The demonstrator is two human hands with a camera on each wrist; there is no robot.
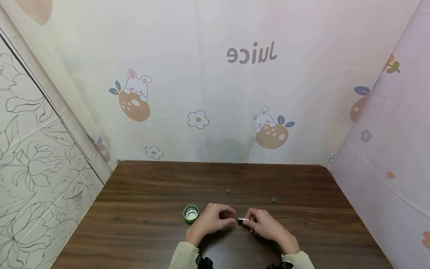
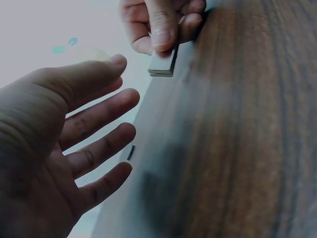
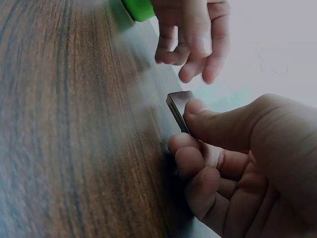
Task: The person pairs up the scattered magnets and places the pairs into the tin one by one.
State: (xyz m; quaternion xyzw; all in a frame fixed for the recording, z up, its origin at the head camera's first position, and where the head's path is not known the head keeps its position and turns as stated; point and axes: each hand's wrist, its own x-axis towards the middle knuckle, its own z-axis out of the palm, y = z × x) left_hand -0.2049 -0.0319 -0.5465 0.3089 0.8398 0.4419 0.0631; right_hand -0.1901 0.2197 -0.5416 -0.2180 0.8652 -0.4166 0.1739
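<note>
My right hand (image 1: 265, 224) pinches a small flat rectangular piece (image 2: 161, 65) between thumb and fingers. Its top is shiny silver, its side dark, and its end shows thin layers; the kind is unclear. The piece juts out toward my left hand (image 1: 213, 220), which holds nothing. The left fingers are spread and slightly bent in the left wrist view, a short gap away from the piece. A small round green tin (image 1: 186, 219) with a silvery inside stands just left of the left hand.
Two small dark discs lie on the brown wooden table (image 1: 151, 186) beyond the hands: one disc (image 1: 227, 191) near the middle, the other disc (image 1: 273, 199) farther right. A printed curtain (image 1: 208, 74) hangs behind the table's back edge, with more cloth at both sides.
</note>
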